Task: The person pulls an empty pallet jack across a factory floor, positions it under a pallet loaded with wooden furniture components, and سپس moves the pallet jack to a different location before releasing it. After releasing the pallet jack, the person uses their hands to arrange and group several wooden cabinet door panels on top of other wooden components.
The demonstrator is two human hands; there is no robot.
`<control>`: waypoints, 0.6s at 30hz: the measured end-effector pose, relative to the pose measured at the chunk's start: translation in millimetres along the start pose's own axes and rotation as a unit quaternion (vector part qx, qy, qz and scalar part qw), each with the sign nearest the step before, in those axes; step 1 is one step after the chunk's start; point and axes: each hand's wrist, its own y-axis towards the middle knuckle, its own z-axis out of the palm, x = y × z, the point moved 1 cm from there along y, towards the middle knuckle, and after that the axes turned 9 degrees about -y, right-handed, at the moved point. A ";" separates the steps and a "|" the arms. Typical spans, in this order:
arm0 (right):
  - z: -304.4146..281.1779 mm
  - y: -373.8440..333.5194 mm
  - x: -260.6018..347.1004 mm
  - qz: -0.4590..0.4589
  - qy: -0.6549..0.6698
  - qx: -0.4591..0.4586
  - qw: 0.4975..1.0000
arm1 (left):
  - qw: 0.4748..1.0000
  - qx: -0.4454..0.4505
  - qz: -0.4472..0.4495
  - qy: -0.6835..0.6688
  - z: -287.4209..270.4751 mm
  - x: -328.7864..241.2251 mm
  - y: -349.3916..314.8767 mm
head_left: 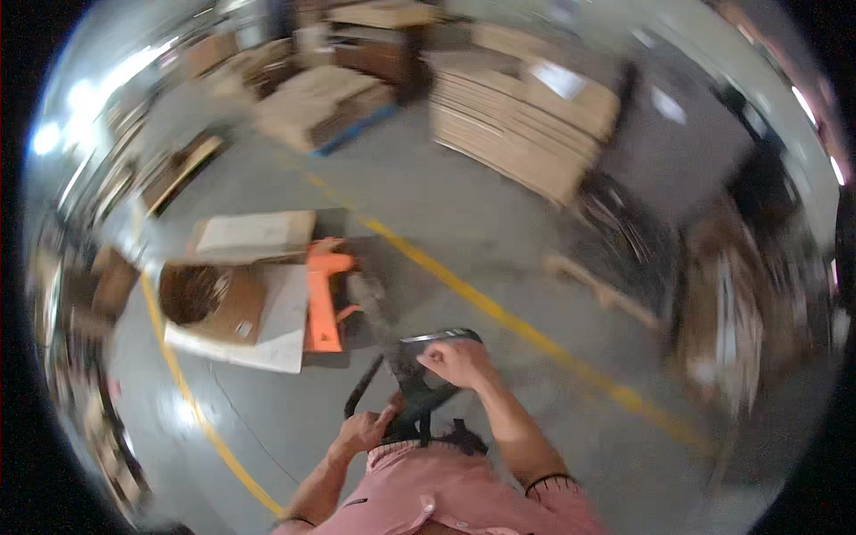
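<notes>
In front of my waist is the dark loop handle [412,392] of a pallet jack, its shaft running away toward an orange base [326,290]. My right hand [457,362] is closed at the right side of the loop, with its fingers curled. Lower and to the left, my left hand [364,432] is closed around the near part of the handle, close to my pink shirt. Beside the orange base, an open brown cardboard box [242,308] rests on a flat white sheet [285,343]. Motion blur softens the details.
A yellow floor line [464,290] runs diagonally past the jack; another curves along the left [201,415]. Stacked tan cardboard [517,120] stands far right of centre, with a dark-wrapped load [678,134] beside it. A wooden pallet [606,294] juts out at right. Flat cardboard [312,98] lies on a blue pallet.
</notes>
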 end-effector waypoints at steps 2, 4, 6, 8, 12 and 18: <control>18.0 -56.8 -5.1 0.060 -0.027 0.053 0.996 | 0.980 -0.042 0.171 0.095 50.7 23.2 -24.6; 36.3 -112.8 8.3 0.043 -0.139 0.082 0.986 | 0.963 -0.058 0.230 0.131 80.5 44.9 -45.9; 42.7 -150.9 24.1 0.061 -0.084 0.042 0.994 | 0.978 0.004 0.208 0.021 96.4 56.6 -64.4; 53.7 -200.8 43.7 0.099 -0.058 -0.027 0.993 | 0.996 0.043 0.067 -0.046 109.8 68.7 -87.6; 79.8 -291.3 89.3 0.116 -0.120 -0.037 0.985 | 0.999 -0.037 -0.010 0.002 147.8 96.8 -157.6; 143.8 -407.9 172.3 0.114 -0.102 0.024 0.988 | 0.996 -0.059 0.067 0.027 191.7 181.8 -272.9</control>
